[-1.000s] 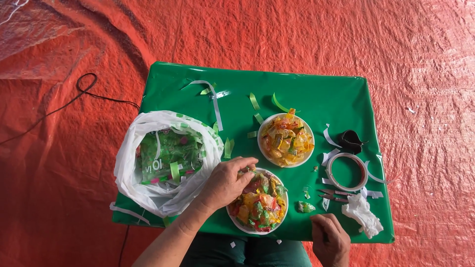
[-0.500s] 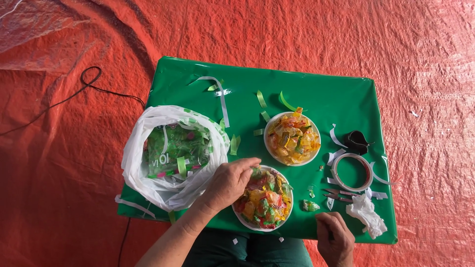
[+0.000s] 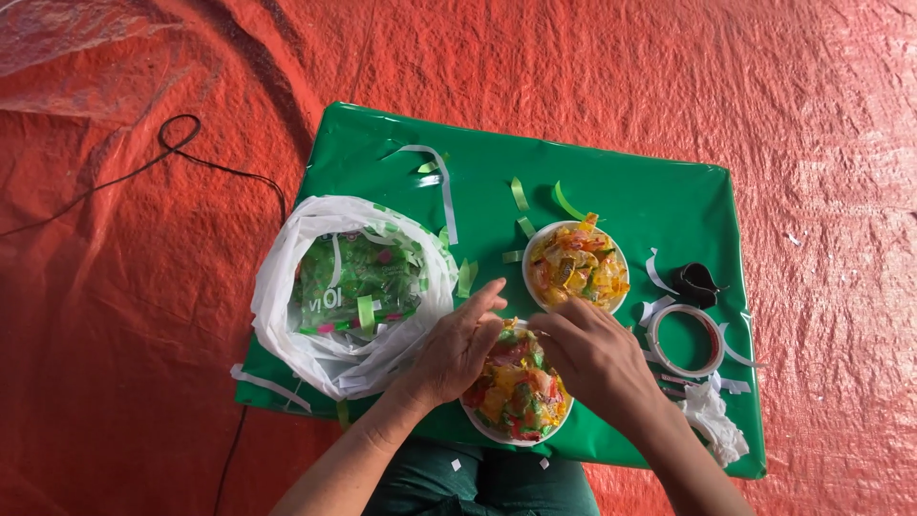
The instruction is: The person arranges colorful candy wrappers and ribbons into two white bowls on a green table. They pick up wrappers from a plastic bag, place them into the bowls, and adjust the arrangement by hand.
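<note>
A white plastic bag point(image 3: 349, 291) of green packets sits at the left of the green-covered board point(image 3: 621, 186). Beside it, the left hand point(image 3: 457, 346) and right hand point(image 3: 594, 355) rest loosely curled on the near white bowl of colourful wrapped sweets point(image 3: 514, 390) — whether either pinches one, I cannot tell. Further right lies a tape roll point(image 3: 685, 339).

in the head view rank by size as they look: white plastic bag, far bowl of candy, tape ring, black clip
1. white plastic bag, clearly largest
2. far bowl of candy
3. tape ring, slightly smaller than the bowl
4. black clip, smallest
</note>
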